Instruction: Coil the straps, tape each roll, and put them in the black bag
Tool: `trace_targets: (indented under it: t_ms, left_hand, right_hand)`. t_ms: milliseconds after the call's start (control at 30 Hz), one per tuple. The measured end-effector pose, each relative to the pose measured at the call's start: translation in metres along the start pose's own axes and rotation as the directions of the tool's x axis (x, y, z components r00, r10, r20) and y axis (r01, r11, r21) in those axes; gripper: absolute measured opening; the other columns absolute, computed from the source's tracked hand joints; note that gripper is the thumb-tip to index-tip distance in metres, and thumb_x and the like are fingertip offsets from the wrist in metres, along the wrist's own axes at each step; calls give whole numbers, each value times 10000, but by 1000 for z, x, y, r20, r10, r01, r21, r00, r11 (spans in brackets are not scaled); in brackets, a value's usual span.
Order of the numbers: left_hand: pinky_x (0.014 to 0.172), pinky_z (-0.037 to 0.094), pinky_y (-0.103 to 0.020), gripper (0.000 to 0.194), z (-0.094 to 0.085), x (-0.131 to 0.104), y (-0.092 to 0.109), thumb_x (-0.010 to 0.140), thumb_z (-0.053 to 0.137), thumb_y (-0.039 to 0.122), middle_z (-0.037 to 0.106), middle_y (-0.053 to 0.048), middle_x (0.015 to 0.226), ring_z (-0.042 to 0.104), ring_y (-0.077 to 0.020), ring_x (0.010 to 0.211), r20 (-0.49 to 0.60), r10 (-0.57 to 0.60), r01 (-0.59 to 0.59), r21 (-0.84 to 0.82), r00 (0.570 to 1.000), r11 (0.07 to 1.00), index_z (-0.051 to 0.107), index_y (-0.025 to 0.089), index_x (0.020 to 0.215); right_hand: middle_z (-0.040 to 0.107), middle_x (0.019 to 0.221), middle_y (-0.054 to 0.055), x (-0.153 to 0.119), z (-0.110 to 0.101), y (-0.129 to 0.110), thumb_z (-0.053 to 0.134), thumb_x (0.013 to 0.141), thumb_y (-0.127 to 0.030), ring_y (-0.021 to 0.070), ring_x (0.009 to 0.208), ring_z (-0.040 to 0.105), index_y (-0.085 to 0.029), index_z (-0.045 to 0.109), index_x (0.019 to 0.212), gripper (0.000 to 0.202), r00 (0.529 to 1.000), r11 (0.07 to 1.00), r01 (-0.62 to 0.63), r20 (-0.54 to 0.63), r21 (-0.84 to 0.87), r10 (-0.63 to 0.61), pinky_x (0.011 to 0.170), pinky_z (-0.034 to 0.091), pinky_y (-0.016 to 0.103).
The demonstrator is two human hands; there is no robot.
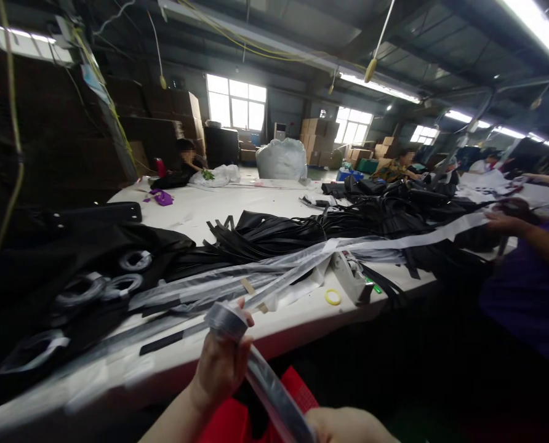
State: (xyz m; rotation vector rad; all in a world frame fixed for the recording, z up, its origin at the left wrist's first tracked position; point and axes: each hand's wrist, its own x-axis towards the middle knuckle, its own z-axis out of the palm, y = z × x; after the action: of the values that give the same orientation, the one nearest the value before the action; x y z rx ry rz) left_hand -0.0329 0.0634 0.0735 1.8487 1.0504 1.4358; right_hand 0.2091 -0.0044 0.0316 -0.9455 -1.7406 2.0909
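My left hand [221,363] grips a rolled end of a dark strip [228,321] that looks wrapped in clear plastic, its fingers and thumb closed round the roll. From there the strip runs down to the bottom edge, where my right hand [341,424], partly cut off, closes on it; its fingertips are hidden. Just beyond my left hand, several long plastic-covered strips [182,295] lie along the table's near side. A flat black strip [161,343] lies left of my left hand.
Black strips [279,234] are heaped across the white table [186,206]. Tied coils [122,286] lie on black material at left. A tape dispenser [351,277] and a yellow ring [333,297] sit near the front edge. At right, another person's hand [500,223] holds a long pale strip.
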Motion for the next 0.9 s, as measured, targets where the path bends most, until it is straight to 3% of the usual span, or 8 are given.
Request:
trace_targets:
  t_ms: [133,267,367,500,600,700,800,900]
  left_hand:
    - [614,459,-329,543,10,-23,-17,847,432,654,621,-98,668,552,-216,614,511,-54,-186,406,858,895,627,171,695]
    - [499,366,-253,701,28,-36,-14,906,230,675,523,-33,533,451,-136,493,715,-366,324,203,596,924,606,158,618]
    - [399,309,-227,805,30,-32,-16,845,200,779,370,26,371,354,-107,355,742,-477,746,-47,471,664,641,130,665]
    - [317,222,-189,742,23,-11,-11,848,278,765,225,72,302,379,-123,300,745,-534,916,-323,401,238,627,129,693]
    - [418,379,-189,590,23,9,-1,921,353,629,270,87,389,436,-102,375,654,-567,842,-521,501,144,638,122,823]
    - [762,524,-305,483,31,12,-5,923,423,575,496,46,590,530,-103,540,304,-557,609,-605,773,514,630,143,983]
    - [827,500,-386,476,37,-6,-30,864,488,612,622,-60,733,601,-209,711,112,-262,276,-135,958,952,644,162,863]
    - [703,487,-398,445,32,-27,-58,843,498,591,647,-117,714,601,-271,685,285,-20,-70,303,958,950,642,177,770]
  right_hand:
    - [558,572,-19,-10,-45,-12,623,793,-569,82,440,465,-110,690,868,471,971,999,19,-238,-45,-29,419,353,179]
    - [689,848,44,-2,-61,-14,661,809,-391,170,773,616,-163,712,926,261,830,888,-91,-527,-451,-182,695,473,248]
    - [702,946,52,5,-55,-7,540,902,-360,189,877,619,-177,712,973,261,813,851,-82,-529,-518,-244,801,461,276]
    - [667,847,26,19,-39,4,478,935,-400,173,781,591,-159,677,1004,320,792,892,22,-536,-451,-291,735,461,274]
    - [647,822,16,40,-16,10,558,880,-379,169,766,573,-162,676,925,251,786,918,53,-550,-394,-282,728,454,272]
    - [586,671,-9,60,10,7,539,887,-399,122,613,532,-155,665,809,285,896,978,58,-422,-199,-139,599,429,232]
    - [494,541,-45,63,11,-6,567,860,-487,67,456,422,-132,653,793,372,963,995,80,-263,66,-60,469,348,186]
    - [504,532,-54,47,-16,-19,687,770,-518,47,431,412,-118,643,811,404,980,980,98,-187,171,-65,446,324,163]
